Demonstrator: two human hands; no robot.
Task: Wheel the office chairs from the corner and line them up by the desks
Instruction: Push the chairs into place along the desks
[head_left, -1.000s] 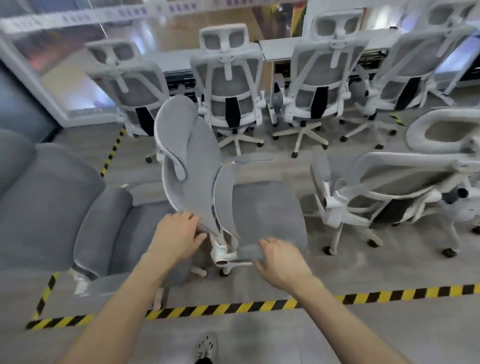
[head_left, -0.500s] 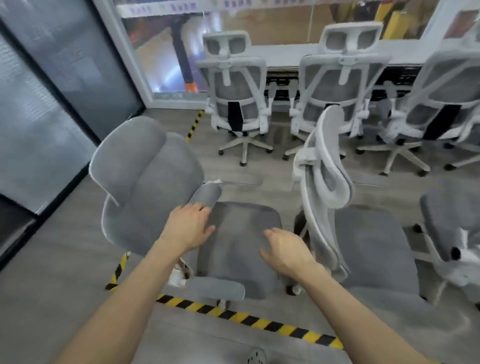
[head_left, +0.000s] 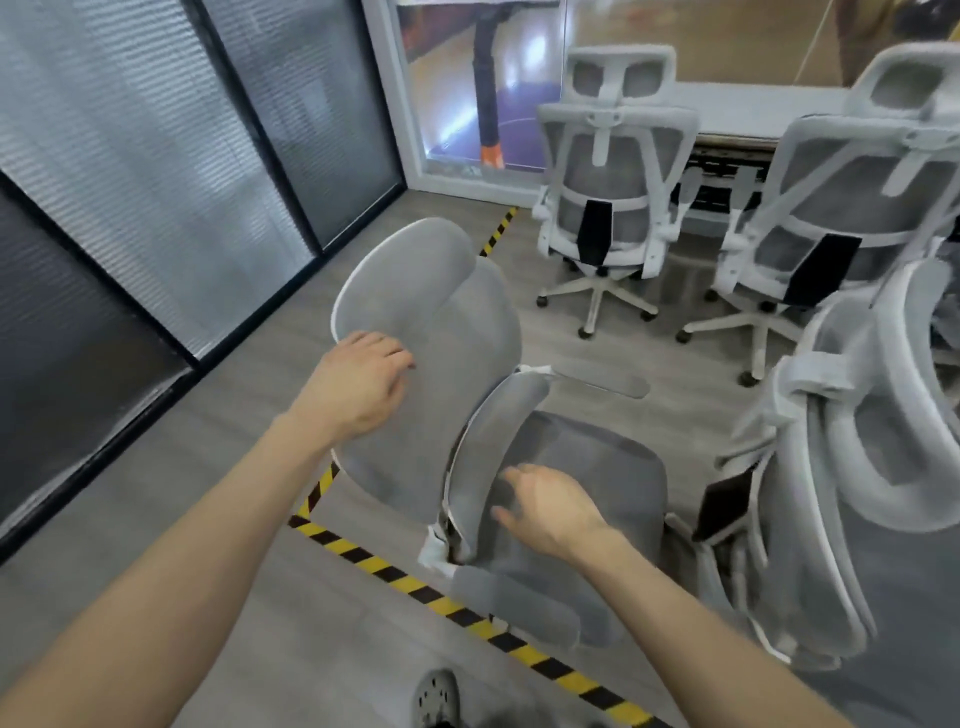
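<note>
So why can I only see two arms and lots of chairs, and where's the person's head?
The camera sits on the person's head, looking down, so you see what they see: their own arms. The left hand rests on the backrest of a grey office chair. The right hand hovers open over the seat, holding nothing. Yellow-and-black tape runs across the floor. Two white mesh chairs stand by the desk at the back, and another grey chair is on the right.
</note>
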